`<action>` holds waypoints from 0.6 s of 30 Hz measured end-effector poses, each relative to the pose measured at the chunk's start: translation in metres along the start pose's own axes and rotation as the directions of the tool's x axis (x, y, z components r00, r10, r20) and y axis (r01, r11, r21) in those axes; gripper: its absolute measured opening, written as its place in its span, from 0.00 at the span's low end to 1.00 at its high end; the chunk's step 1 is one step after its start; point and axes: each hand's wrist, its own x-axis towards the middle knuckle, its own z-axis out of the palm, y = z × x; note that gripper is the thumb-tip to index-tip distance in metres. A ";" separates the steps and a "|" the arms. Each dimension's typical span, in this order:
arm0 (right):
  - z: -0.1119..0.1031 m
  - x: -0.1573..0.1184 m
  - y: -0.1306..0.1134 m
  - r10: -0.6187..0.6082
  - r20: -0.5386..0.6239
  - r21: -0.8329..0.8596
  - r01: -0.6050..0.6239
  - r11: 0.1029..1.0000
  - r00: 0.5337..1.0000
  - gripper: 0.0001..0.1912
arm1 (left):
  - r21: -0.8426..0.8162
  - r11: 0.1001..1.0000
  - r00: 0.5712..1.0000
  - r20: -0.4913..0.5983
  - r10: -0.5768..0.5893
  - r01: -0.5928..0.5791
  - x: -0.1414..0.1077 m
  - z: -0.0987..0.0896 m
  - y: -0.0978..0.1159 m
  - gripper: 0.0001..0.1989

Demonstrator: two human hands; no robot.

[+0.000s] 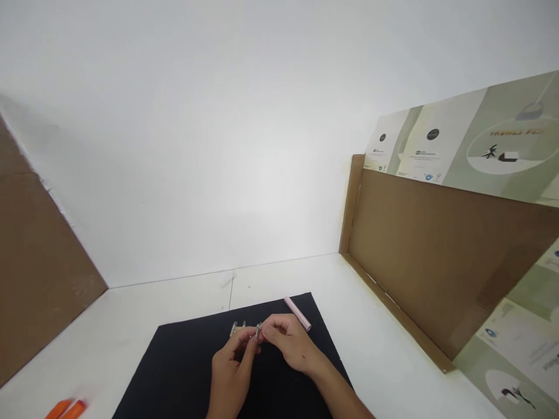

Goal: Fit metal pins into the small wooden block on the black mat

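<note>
Both hands pinched closed on shiny pc — blk mat below, wht tbl, wall.

A plain white wall fills the background, meeting a white tabletop marked by a thin seam. A faint translucent scrap lies just beside that seam. A black mat lies slightly askew on the tabletop. At the left stands a brown board with a ragged pale edge. Near the bottom left corner are two orange pieces, side by side, blurred and partly cut off. On the right stands a tilted brown cardboard panel, bordered above by a green-and-white printed flap with small logos, and below by another printed section
</note>
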 end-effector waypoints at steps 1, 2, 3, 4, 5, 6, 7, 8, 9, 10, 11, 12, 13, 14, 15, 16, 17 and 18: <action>0.000 -0.001 0.000 -0.014 0.015 -0.010 0.015 1.000 1.000 0.16 | -0.008 1.000 1.000 0.002 -0.003 0.003 0.000 0.000 0.000 0.12; 0.001 -0.001 0.000 -0.029 0.028 -0.014 0.029 0.999 0.999 0.16 | -0.016 1.000 1.000 -0.001 -0.010 0.010 0.000 0.000 -0.001 0.12; 0.001 -0.001 0.000 -0.042 0.039 -0.007 0.042 0.999 0.998 0.15 | -0.027 0.999 1.000 -0.005 -0.021 0.021 0.000 0.000 -0.001 0.12; 0.001 -0.001 0.000 -0.048 0.050 0.009 0.048 0.999 0.998 0.16 | -0.044 0.998 0.999 -0.013 -0.037 0.036 0.001 0.000 -0.001 0.13; 0.001 -0.002 0.000 -0.046 0.061 0.031 0.044 0.999 0.997 0.16 | -0.066 0.996 0.998 -0.023 -0.055 0.054 0.001 0.001 -0.001 0.13; 0.000 -0.002 0.000 -0.039 0.075 0.051 0.035 0.998 0.996 0.16 | -0.093 0.993 0.997 -0.036 -0.074 0.071 0.002 0.001 0.000 0.14; 0.000 -0.002 -0.001 -0.033 0.086 0.062 0.028 0.998 0.996 0.17 | -0.119 0.989 0.995 -0.048 -0.092 0.086 0.002 0.002 0.001 0.15; 0.000 -0.002 -0.002 -0.031 0.094 0.063 0.025 0.998 0.995 0.17 | -0.143 0.985 0.992 -0.060 -0.107 0.097 0.003 0.002 0.002 0.16; -0.001 -0.002 -0.003 -0.030 0.097 0.055 0.025 0.998 0.995 0.17 | -0.162 0.981 0.990 -0.068 -0.120 0.107 0.003 0.003 0.003 0.16; -0.001 -0.002 -0.004 -0.030 0.097 0.043 0.026 0.999 0.995 0.17 | -0.176 0.978 0.989 -0.073 -0.130 0.116 0.003 0.003 0.004 0.17; -0.001 -0.003 -0.005 -0.030 0.094 0.031 0.027 0.999 0.995 0.17 | -0.186 0.975 0.987 -0.075 -0.139 0.123 0.004 0.004 0.005 0.17; -0.001 -0.003 -0.005 -0.026 0.090 0.024 0.024 0.999 0.996 0.17 | -0.191 0.973 0.987 -0.075 -0.145 0.128 0.004 0.004 0.006 0.18; -0.002 -0.003 -0.005 -0.018 0.082 0.017 0.017 1.000 0.996 0.17 | -0.191 0.973 0.987 -0.073 -0.146 0.130 0.003 0.004 0.006 0.17; -0.002 -0.003 -0.005 -0.007 0.069 0.011 0.006 1.000 0.998 0.17 | -0.185 0.974 0.987 -0.067 -0.143 0.129 0.003 0.004 0.006 0.17; -0.002 -0.002 -0.003 0.003 0.049 0.005 -0.003 1.000 0.999 0.18 | -0.173 0.977 0.989 -0.060 -0.135 0.123 0.002 0.004 0.006 0.16; -0.002 -0.001 -0.002 0.010 0.026 0.003 -0.010 1.000 1.000 0.18 | -0.155 0.981 0.991 -0.049 -0.125 0.116 0.002 0.004 0.006 0.16; -0.002 -0.001 0.000 0.015 0.005 0.005 -0.015 1.000 1.000 0.19 | -0.134 0.985 0.993 -0.037 -0.114 0.108 0.001 0.004 0.006 0.15; -0.002 0.000 0.002 0.018 -0.014 0.011 -0.018 1.000 1.000 0.19 | -0.112 0.989 0.994 -0.025 -0.104 0.100 0.000 0.003 0.006 0.15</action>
